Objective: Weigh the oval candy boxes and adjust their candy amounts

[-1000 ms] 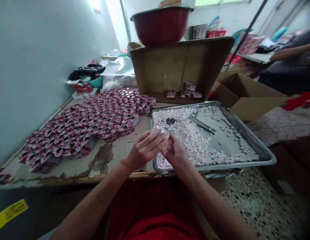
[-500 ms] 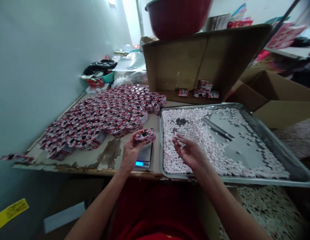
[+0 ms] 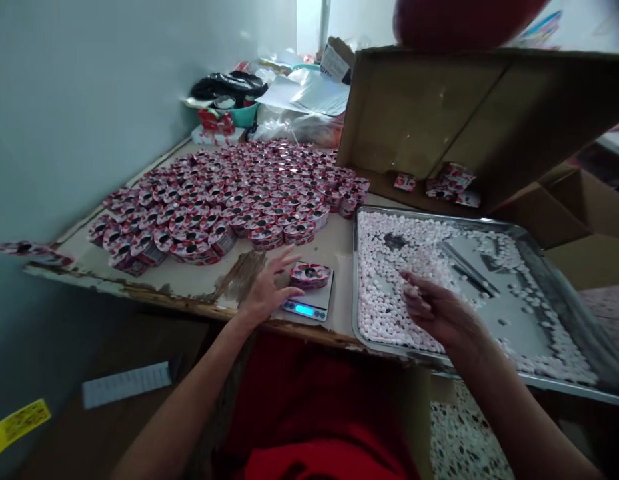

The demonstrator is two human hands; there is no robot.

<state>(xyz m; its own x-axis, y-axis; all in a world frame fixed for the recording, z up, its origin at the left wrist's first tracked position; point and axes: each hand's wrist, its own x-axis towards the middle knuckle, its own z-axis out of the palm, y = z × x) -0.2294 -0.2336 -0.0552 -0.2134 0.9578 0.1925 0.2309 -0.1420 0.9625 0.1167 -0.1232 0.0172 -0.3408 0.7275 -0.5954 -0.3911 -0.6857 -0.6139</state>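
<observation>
A small oval box (image 3: 310,275), printed red and pink with a dark hole in its top, rests on a digital kitchen scale (image 3: 322,299) with a lit blue display. Just left of it is my left hand (image 3: 269,288), open, fingers spread and thumb near the box's lower edge. My right hand (image 3: 439,310) hovers above a metal tray (image 3: 356,287) of small white candies (image 3: 384,313). Its fingers are curled around a few pale candies, partly hidden by the hand. In the tray lies a long metal bar-like tool (image 3: 469,268).
Many similar boxes (image 3: 229,200) stand packed on the table's left, beside the wall. A large cardboard box (image 3: 414,120) on its side holds several small boxes (image 3: 452,180). Papers (image 3: 309,90) and a teal basin (image 3: 244,117) sit at the back. Peeled wood shows at the front edge.
The oval box has gone from my left hand onto the scale, and that hand has opened. My right hand's fingers have curled in more. The whole view has shifted.
</observation>
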